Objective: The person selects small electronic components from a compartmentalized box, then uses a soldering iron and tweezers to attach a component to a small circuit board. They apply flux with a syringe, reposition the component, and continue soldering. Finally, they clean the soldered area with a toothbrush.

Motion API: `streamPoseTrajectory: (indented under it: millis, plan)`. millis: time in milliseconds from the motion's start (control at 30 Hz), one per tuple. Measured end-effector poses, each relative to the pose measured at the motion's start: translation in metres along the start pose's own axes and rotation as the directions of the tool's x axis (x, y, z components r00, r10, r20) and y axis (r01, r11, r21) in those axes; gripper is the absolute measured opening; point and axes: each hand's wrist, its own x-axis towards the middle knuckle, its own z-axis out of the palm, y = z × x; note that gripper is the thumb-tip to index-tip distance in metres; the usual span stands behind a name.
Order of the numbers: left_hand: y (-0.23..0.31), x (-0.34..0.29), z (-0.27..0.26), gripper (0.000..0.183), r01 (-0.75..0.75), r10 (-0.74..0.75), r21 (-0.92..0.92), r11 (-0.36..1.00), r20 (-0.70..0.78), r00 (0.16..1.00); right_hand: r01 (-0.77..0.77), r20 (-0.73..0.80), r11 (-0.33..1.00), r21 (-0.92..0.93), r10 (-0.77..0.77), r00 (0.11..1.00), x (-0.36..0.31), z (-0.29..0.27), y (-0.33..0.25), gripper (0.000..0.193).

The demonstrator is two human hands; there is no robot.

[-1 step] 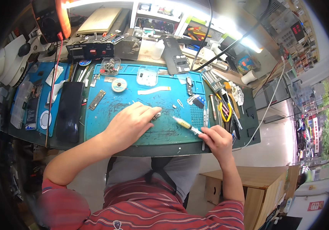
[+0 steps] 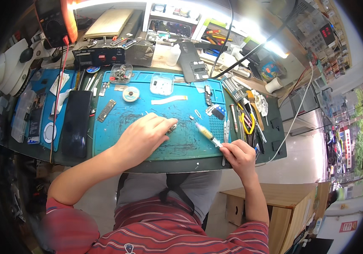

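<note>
My left hand (image 2: 146, 132) rests over the blue work mat (image 2: 122, 144), fingers closed on a small metallic part (image 2: 172, 128) that shows only partly past the fingertips. In my right hand (image 2: 238, 155) is a syringe (image 2: 206, 134) filled with yellowish paste, gripped at its rear end near the mat's front right edge. The syringe slants up and leftward over the mat. Its tip is close to a tiny part (image 2: 191, 117) lying there; whether they touch I cannot tell. A small pale loop-shaped piece (image 2: 198, 113) lies just beyond.
Farther back on the mat are a solder wire spool (image 2: 131, 94), a white flat ribbon cable (image 2: 169, 100) and a clear box (image 2: 162, 85). Tweezers (image 2: 226, 131), yellow-handled pliers (image 2: 249, 123) and other tools lie on the right. A black phone-like slab (image 2: 76, 122) is at left.
The syringe has turned a little steeper, its tip moving slightly right and away from me toward the tiny part. My left hand has stayed put.
</note>
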Motion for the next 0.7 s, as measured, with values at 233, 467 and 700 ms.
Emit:
streamPoseTrajectory:
  millis: [233, 467, 700]
  plan:
    - [0.001, -0.004, 0.008, 0.049, 0.029, -0.025, 0.034, 0.999, -0.103, 0.994, 0.009, -0.098, 0.994, -0.105, -0.019, 0.995, -0.013, 0.004, -0.002, 0.011]
    - [0.009, -0.018, 0.0, 0.046, -0.008, 0.013, 0.023, 1.0, -0.205, 0.979, -0.106, -0.041, 0.987, -0.118, 0.102, 0.994, -0.018, -0.002, -0.016, 0.015]
    - [0.029, -0.066, -0.022, 0.034, -0.18, 0.216, 0.134, 0.974, -0.338, 0.916, -0.308, -0.256, 0.824, -0.476, 0.205, 0.945, 0.019, -0.015, 0.001, 0.029]
